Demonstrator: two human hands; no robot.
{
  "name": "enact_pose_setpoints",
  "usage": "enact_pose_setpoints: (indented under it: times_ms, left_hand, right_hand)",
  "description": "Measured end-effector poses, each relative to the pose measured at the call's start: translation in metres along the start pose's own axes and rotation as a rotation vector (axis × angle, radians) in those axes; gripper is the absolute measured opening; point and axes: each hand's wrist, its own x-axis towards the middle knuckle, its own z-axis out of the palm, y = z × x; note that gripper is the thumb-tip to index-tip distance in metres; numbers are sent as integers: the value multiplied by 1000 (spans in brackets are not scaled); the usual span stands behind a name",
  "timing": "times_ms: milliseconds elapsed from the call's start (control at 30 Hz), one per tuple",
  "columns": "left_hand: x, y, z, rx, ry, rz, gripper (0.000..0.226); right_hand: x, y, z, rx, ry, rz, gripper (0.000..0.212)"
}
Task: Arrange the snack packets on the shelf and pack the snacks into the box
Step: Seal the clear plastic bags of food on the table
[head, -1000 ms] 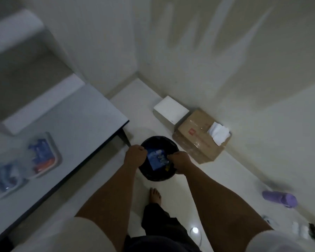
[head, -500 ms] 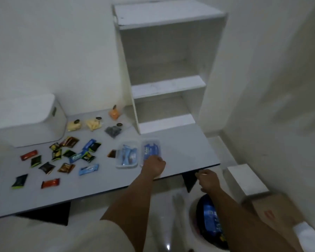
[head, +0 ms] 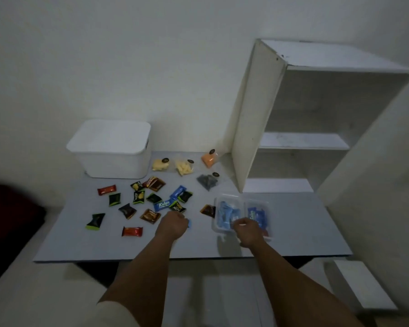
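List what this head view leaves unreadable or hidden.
- White lidded box: contents hidden by its lid.
- Left hand: only a blue sliver of a packet shows past the fingers.
- Right hand: covers part of the clear trays; grip unclear.
- Small packets: print mostly too small and dim.
- Shelf: right side cut off by the frame edge.

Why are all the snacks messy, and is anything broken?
Nothing looks broken. The small snack packets lie scattered at all angles on the grey table, while the white shelf unit stands bare.
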Motion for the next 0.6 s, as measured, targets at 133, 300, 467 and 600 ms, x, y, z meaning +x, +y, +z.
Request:
enact_pose_setpoints:
  times_ms: [133, 300, 467, 600]
  left_hand:
    - [32, -11, -20, -27, 28, -4, 21]
    - [94, -14, -40, -41, -20, -34, 23]
    - [187, -9, -68, -25, -27, -88, 44]
    - [265, 1, -84, -11, -40, -134, 56]
  right_hand:
    - [24, -36, 34, -40, -26, -5, 12]
    - [83, -79, 79, -37, -84, -25, 10]
    - [170, -130, 124, -29, -141, -8, 11]
    - [237, -167, 161, -69, -176, 1, 8]
